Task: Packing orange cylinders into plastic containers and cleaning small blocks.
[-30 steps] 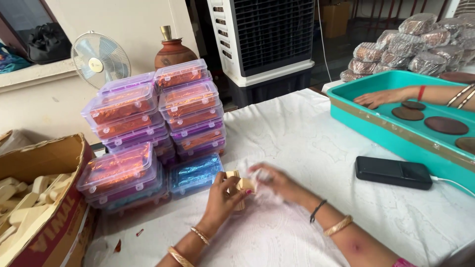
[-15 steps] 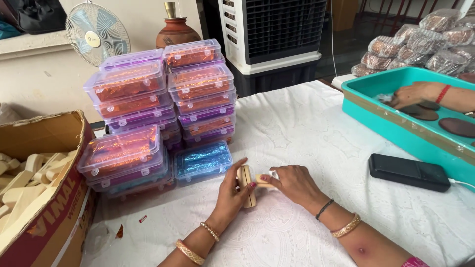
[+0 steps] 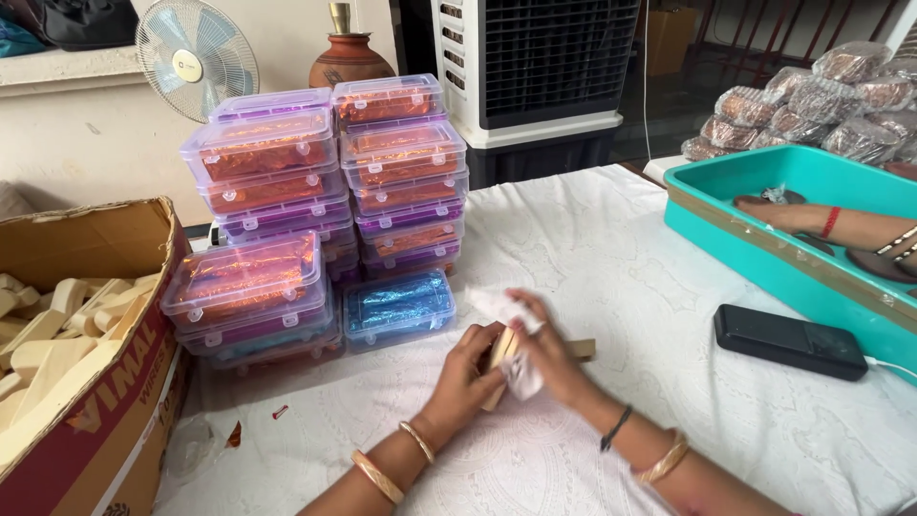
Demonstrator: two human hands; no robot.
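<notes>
My left hand (image 3: 470,365) and right hand (image 3: 546,352) clasp a pale wooden block (image 3: 501,355) and crumpled white cloth (image 3: 522,375), half hidden, on the white tablecloth (image 3: 592,248) beside stacked clear purple-rimmed plastic boxes (image 3: 325,191)

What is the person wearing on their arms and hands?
Both arms are bare, with no sleeves over the forearms. The left hand has two gold-coloured bangles behind it, one thin at the wrist and one thicker further up. The right hand has a thin black thread band at the wrist and a gold-coloured bangle behind that. A bit of pink cloth shows near the right elbow.
</notes>
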